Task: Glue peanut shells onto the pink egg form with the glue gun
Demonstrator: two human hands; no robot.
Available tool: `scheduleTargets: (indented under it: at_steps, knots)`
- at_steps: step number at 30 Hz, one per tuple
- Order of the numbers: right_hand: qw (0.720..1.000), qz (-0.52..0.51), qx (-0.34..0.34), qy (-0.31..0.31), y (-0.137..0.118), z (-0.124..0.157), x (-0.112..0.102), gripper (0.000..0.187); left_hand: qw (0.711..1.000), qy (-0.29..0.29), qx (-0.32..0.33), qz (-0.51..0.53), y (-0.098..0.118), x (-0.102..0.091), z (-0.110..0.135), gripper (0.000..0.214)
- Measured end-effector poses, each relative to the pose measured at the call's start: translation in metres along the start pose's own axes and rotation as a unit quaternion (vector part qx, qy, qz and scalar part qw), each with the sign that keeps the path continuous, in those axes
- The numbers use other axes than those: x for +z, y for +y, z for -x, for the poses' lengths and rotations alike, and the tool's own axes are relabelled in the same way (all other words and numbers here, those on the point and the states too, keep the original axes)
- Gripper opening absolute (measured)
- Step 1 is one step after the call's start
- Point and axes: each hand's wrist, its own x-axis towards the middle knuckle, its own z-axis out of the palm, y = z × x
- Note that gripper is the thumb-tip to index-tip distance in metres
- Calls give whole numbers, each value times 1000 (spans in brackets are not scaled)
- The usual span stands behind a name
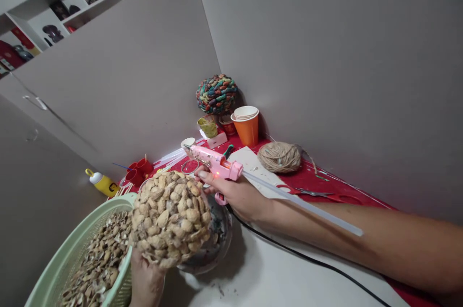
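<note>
My left hand (146,275) grips a round ball covered in peanut-like shells (171,215) from below. Its fingers are mostly hidden behind the ball. A pink hot glue gun (217,162) is in my right hand (244,196), its nozzle pointing up and left over the ball. A long clear glue stick (304,203) sticks out of the gun's back end above my forearm, and an orange light glows on its side. Partly covered by the ball, a clear round container with dark contents (220,244) sits behind it. A green basket (125,278) of loose shells (97,254) stands at the left.
Further back on the red cloth are a multicoloured ball (217,94), an orange cup (246,128), a twine ball (279,156) and scissors (314,193). A yellow bottle (103,182) and red cups (139,172) stand left. The black cord (307,256) trails across the white surface.
</note>
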Motion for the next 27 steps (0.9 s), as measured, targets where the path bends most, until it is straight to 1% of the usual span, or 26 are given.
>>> scheduleTargets:
  at_steps: [2,4,7,8,10,13,16,18,20,23,27]
  knots:
    - [1000,-21,14,0,6,-3,-1,42,1000,-7,-5,12,10,4,0,88]
    - [999,-37,29,11,9,-4,-1,43,1000,-3,-7,26,20,8,1,92]
    - [998,-37,45,23,11,-4,1,49,999,18,-6,40,27,14,3,97]
    - [998,-32,51,23,11,-4,1,51,998,26,-9,50,26,16,4,98]
    - [997,-19,65,20,11,-3,2,54,997,22,-20,69,24,19,5,101]
    - [997,-2,77,14,13,-3,2,56,996,14,-28,84,21,22,7,111]
    - [997,2,71,6,16,-4,1,54,996,17,-27,86,22,24,9,123]
    - [998,-1,63,-1,17,-6,0,51,995,6,-23,92,23,25,9,127]
    - [998,-4,58,-7,18,-7,-1,51,996,-5,-21,92,22,25,9,128]
    - [998,-5,54,-10,18,-7,-1,52,997,-1,-23,74,22,24,9,129]
    - [999,-1,40,14,20,-5,0,53,998,12,-45,41,23,25,9,120]
